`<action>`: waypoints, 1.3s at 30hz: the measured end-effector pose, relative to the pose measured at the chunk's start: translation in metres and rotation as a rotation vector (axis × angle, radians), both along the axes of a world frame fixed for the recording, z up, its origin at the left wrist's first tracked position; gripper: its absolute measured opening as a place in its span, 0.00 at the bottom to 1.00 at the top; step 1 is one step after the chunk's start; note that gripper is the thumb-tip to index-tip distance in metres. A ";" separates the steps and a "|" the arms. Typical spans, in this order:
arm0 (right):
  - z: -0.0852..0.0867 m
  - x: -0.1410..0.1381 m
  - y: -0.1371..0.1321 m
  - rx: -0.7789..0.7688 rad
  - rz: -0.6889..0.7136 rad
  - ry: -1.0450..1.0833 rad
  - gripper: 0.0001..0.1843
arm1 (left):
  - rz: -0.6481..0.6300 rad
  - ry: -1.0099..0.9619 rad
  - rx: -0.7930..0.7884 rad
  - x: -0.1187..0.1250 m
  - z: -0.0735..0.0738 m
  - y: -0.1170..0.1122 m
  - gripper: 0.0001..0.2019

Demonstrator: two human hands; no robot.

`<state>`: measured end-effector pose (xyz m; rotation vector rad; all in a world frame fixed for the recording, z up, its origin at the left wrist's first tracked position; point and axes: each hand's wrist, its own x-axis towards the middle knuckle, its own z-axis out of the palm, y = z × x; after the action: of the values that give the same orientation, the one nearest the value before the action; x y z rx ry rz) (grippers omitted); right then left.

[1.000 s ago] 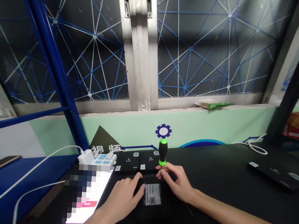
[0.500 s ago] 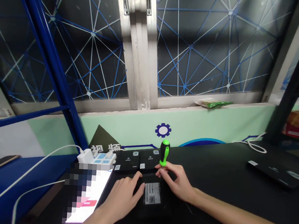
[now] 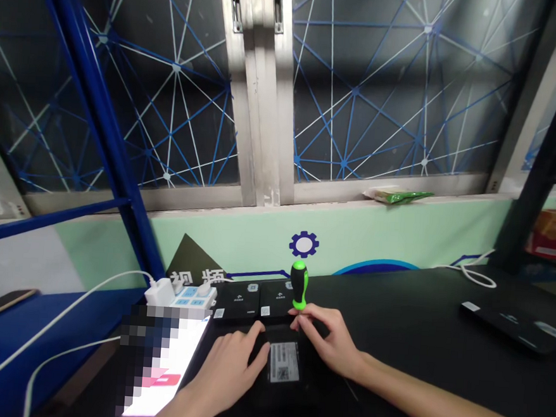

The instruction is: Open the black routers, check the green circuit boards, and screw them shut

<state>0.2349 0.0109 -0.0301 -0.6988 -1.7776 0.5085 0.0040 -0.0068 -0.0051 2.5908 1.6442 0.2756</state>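
Observation:
A black flat box (image 3: 265, 392) with a white printed label (image 3: 285, 362) lies on the table in front of me. My left hand (image 3: 232, 358) holds its left side, index finger and thumb apart, their tips near the label. Above its far edge, my right hand (image 3: 329, 336) pinches a screwdriver (image 3: 298, 285) low down, just under its green and black handle. The screwdriver stands nearly upright, leaning slightly left. Its tip is hidden by my fingers. Two more black boxes, a left one (image 3: 237, 301) and a right one (image 3: 274, 297), lie just behind.
Left of my hand are a lit screen (image 3: 172, 366), partly pixelated, and a power strip (image 3: 193, 296) with a white charger (image 3: 159, 291) and cables. Another black device (image 3: 512, 326) lies at the right. A green packet (image 3: 397, 195) rests on the window sill.
The screwdriver's handle has tipped a little to the left and turned, showing more black. My left hand and the labelled box stay in place.

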 end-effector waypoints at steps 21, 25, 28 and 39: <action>-0.001 0.001 0.002 0.008 0.021 -0.013 0.10 | 0.004 0.009 -0.001 0.002 0.002 -0.001 0.21; -0.004 -0.002 0.005 0.001 -0.026 0.027 0.06 | -0.003 0.020 -0.011 0.002 0.003 -0.001 0.21; -0.003 -0.003 0.006 -0.018 -0.033 0.037 0.06 | 0.000 0.020 -0.016 0.002 0.003 -0.001 0.19; -0.004 0.000 0.004 -0.020 0.014 0.030 0.08 | 0.013 0.028 -0.008 0.002 0.002 -0.001 0.20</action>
<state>0.2346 0.0153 -0.0337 -0.6895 -1.7529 0.5443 0.0061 -0.0081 -0.0030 2.5914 1.6677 0.2345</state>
